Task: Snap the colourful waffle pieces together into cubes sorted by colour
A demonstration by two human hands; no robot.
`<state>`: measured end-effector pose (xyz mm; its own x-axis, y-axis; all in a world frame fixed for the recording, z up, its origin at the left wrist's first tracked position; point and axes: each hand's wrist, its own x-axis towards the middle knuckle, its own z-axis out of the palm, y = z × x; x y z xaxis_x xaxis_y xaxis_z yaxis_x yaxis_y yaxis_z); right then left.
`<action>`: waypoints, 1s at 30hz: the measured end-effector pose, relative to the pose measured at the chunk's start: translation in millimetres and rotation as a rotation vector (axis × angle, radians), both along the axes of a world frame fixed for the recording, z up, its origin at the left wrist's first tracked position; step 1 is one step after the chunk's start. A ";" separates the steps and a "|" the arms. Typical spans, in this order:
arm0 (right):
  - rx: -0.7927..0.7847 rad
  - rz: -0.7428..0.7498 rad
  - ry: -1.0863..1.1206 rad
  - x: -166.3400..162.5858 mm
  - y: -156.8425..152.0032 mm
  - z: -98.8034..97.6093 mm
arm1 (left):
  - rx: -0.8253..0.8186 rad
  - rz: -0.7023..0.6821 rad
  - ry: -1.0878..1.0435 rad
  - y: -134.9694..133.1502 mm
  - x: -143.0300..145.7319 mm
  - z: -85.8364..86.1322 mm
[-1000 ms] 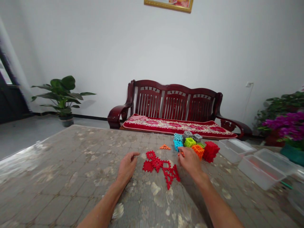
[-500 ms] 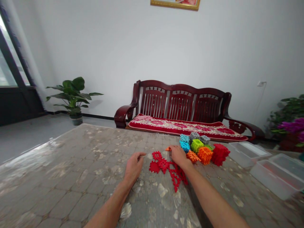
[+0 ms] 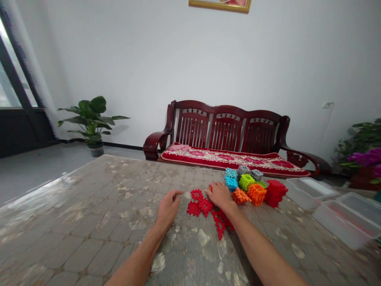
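Observation:
My left hand (image 3: 169,207) rests on the table to the left of the red pieces, its index finger stretched out, holding nothing. Several flat red interlocking plastic pieces (image 3: 205,206) with toothed edges lie between my hands, some joined at the corners. My right hand (image 3: 219,194) reaches over them, its fingers closed round an orange interlocking piece (image 3: 210,188) that is mostly hidden. Right beside this hand sit stacks of such pieces: blue (image 3: 231,182), grey (image 3: 243,171), lime green (image 3: 246,182), orange (image 3: 257,194) and red (image 3: 275,193). My right forearm covers part of the red pieces.
Clear plastic boxes (image 3: 342,224) stand at the right of the cloth-covered table (image 3: 98,214). Behind the table is a dark wooden bench (image 3: 226,131) with a red patterned cushion (image 3: 208,157). A potted plant (image 3: 93,119) stands at the left.
My right hand has shifted slightly left and toward me, covering more of the orange piece and some red ones. The left hand stays in place.

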<state>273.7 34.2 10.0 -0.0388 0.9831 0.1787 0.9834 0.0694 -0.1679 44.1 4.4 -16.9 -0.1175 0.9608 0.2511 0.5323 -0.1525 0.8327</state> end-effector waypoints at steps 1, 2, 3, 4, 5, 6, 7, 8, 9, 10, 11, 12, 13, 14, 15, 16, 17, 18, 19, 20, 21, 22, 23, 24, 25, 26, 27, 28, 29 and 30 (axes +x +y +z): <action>-0.011 0.017 0.021 0.5 1.3 -0.8 | -0.001 -0.003 -0.006 -0.2 0.0 0.2; -0.016 0.037 0.040 1.9 2.3 -1.8 | -0.006 -0.005 -0.010 -0.4 0.0 0.2; -0.017 0.060 0.056 4.2 3.1 -3.0 | -0.011 -0.005 -0.012 -0.4 0.0 0.1; -0.016 0.081 0.068 7.0 3.3 -4.2 | -0.016 -0.007 -0.012 -0.3 -0.1 -0.2; -0.011 0.098 0.080 10.0 3.0 -5.3 | -0.018 -0.010 -0.011 -0.1 -0.1 -0.5; -0.001 0.108 0.090 13.1 2.1 -6.4 | -0.019 -0.014 -0.008 0.1 0.0 -0.9; 0.020 0.100 0.100 15.8 0.5 -7.4 | -0.021 -0.017 -0.003 0.4 0.0 -1.3; 0.049 0.073 0.112 18.0 -1.6 -8.3 | -0.021 -0.018 0.003 0.6 0.1 -1.5; 0.080 0.034 0.124 19.5 -4.0 -9.1 | -0.023 -0.018 0.010 0.8 0.2 -1.6; 0.104 -0.008 0.130 20.4 -6.6 -9.7 | -0.025 -0.016 0.016 0.9 0.2 -1.6; 0.115 -0.049 0.128 20.5 -9.1 -10.2 | -0.026 -0.013 0.021 1.0 0.2 -1.4; 0.112 -0.084 0.115 20.1 -11.4 -10.3 | -0.024 -0.011 0.023 1.0 0.2 -1.1; 0.095 -0.110 0.091 19.4 -13.4 -10.2 | -0.022 -0.010 0.023 1.0 0.1 -0.8; 0.069 -0.125 0.060 18.4 -14.9 -9.8 | -0.019 -0.011 0.021 1.0 0.0 -0.5; 0.043 -0.137 0.031 17.5 -16.0 -9.0 | -0.017 -0.011 0.020 1.0 -0.1 -0.4; 0.024 -0.147 0.009 16.7 -16.8 -8.1 | -0.015 -0.011 0.020 1.1 -0.3 -0.5; 0.010 -0.154 -0.005 16.0 -17.3 -7.0 | -0.015 -0.010 0.020 1.3 -0.4 -0.8; 0.002 -0.158 -0.013 15.5 -17.8 -6.0 | -0.013 -0.009 0.021 1.5 -0.6 -1.3; -0.003 -0.158 -0.017 15.1 -18.3 -5.0 | -0.011 -0.011 0.024 1.8 -0.7 -2.0; -0.006 -0.156 -0.018 14.8 -19.0 -4.1 | -0.007 -0.011 0.026 2.2 -0.8 -2.8; -0.008 -0.152 -0.019 14.3 -19.9 -3.5 | -0.005 -0.012 0.029 2.5 -0.9 -3.5; -0.011 -0.146 -0.020 13.6 -20.9 -3.0 | -0.004 -0.014 0.030 2.8 -1.1 -4.1; -0.013 -0.139 -0.020 12.7 -22.2 -2.8 | -0.004 -0.015 0.033 3.0 -1.2 -4.4; -0.014 -0.132 -0.019 11.8 -23.6 -2.7 | -0.006 -0.016 0.036 3.2 -1.4 -4.5; -0.014 -0.125 -0.017 10.9 -25.2 -2.7 | -0.008 -0.016 0.041 3.2 -1.5 -4.2; -0.012 -0.118 -0.013 10.2 -26.8 -2.5 | -0.010 -0.017 0.045 3.1 -1.7 -3.8; -0.010 -0.110 -0.011 10.2 -28.6 -2.1 | -0.012 -0.019 0.049 2.8 -1.8 -3.1; -0.003 -0.103 -0.004 11.1 -30.6 -1.2 | -0.013 -0.018 0.052 2.6 -1.8 -2.3; 0.013 -0.098 0.010 13.2 -32.8 0.4 | -0.015 -0.017 0.055 2.2 -1.8 -1.6; 0.038 -0.096 0.033 16.8 -35.4 2.8 | -0.017 -0.016 0.055 2.0 -1.9 -1.0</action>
<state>290.6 -1.2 12.9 0.0621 0.9745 0.2156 0.9797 -0.0183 -0.1997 42.2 6.3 -17.9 -0.0886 0.9666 0.2406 0.5753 -0.1475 0.8045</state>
